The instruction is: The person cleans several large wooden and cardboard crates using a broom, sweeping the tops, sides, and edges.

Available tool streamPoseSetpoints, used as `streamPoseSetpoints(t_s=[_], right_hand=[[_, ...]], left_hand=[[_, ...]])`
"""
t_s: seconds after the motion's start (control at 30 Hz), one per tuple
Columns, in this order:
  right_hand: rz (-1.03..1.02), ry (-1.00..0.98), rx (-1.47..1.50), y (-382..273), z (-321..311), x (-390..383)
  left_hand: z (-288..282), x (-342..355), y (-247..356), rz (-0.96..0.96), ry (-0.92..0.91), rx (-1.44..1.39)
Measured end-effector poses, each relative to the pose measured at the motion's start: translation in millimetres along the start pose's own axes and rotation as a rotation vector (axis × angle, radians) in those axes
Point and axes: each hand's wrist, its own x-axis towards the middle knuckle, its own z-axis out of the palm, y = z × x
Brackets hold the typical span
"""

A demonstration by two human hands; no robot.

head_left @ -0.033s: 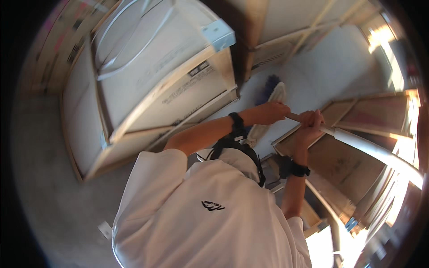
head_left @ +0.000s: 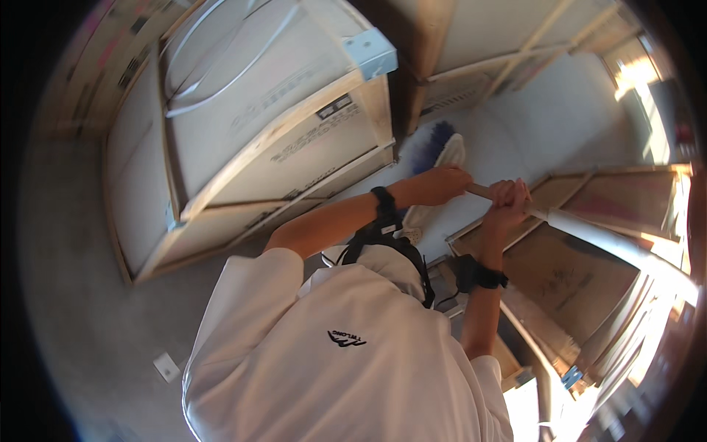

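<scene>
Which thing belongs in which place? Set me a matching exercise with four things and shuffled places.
Things:
1. Pole
2. Blue fringe
3. White card
4. Bracket

Places:
A. On the floor, at the picture's lower left
B. On a corner of the large crate
C. In the left hand and right hand
D. Beside a shoe

Pairs: 1-C, 2-D, 3-A, 4-B

The left grip (head_left: pixel 447 186) and right grip (head_left: pixel 509 204) have shifted slightly left in view with the pole (head_left: pixel 604 241). The purple bristles (head_left: pixel 440 135) and light shoe (head_left: pixel 454 152) now appear nearer the crate (head_left: pixel 258 92), whose printing has sharpened. A white rectangle (head_left: pixel 166 367) on the floor (head_left: pixel 103 331) has come clear of the shirt (head_left: pixel 353 387).
</scene>
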Motion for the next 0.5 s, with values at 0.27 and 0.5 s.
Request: streamPoseSetpoints(t_s=[0.27, 0.5], right_hand=[[0.158, -0.085, 0.117, -19.3, 76.9, -27.1], [-0.001, -0.130, -0.030, -101.0, 146.5, -25.4]], left_hand=[[-53.5, -64.7, 53.8, -0.200, 0.151, 0.088], [-122.8, -30.6, 93.9, -0.077, 0.257, 0.004]])
